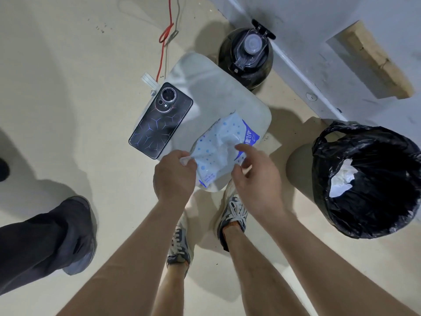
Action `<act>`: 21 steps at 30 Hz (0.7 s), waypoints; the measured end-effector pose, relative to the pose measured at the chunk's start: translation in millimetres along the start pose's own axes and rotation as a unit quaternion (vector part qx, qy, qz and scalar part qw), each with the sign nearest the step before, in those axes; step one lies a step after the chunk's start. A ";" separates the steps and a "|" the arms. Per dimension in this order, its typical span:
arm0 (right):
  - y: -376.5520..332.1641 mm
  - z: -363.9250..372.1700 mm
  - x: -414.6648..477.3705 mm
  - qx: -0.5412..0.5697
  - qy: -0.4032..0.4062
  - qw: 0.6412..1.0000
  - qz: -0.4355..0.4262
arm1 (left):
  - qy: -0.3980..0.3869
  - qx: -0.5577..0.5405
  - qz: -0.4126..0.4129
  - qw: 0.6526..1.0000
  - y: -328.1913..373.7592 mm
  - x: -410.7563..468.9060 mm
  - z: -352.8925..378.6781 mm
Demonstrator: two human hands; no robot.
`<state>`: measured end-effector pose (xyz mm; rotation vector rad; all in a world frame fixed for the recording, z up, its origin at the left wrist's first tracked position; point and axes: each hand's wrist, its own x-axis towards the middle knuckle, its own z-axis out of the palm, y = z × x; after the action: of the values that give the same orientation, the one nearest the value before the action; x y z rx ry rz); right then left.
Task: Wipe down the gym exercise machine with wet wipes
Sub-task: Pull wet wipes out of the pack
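Wipes pack (218, 153) lies on the grey pad (216, 87) just ahead of both hands, beside the phone (160, 120), its long axis running from the near left to the far right. The left hand (174, 176) pinches the pack's near-left edge and so pins it down. The right hand (256, 179) hovers over the near-right side with fingers loosely spread and nothing in them. It is the nearer hand to the white crumple (229, 140) at the pack's middle, which looks like the next wipe, just ahead and to the left of its forefinger, so I'd expect it to do the pulling.
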<state>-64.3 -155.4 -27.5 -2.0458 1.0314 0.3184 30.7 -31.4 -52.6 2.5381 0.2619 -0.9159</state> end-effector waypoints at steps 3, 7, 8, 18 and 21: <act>3.8 3.4 20.4 0.050 0.060 0.997 -0.004 | 0.004 0.002 0.094 0.996 9.3 -9.8 -1.7; -1.5 13.7 40.5 -0.016 0.018 0.997 -0.072 | -0.168 0.224 0.187 0.942 15.7 -19.6 7.8; -1.9 17.6 39.0 -0.036 0.008 0.993 -0.113 | -0.193 0.227 0.176 0.938 13.7 -17.2 12.4; -6.0 44.2 10.6 -0.423 -0.140 0.872 -0.201 | -0.127 -0.329 -0.083 0.932 -11.0 -23.1 -18.0; -23.2 35.7 14.5 -0.397 -0.195 0.882 -0.165 | -0.160 -0.403 -0.113 0.894 -5.7 -27.5 -30.1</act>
<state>-33.0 -128.6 -45.5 -2.6565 0.2829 1.0561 24.9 -13.6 -15.9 1.5902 0.6826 -1.0171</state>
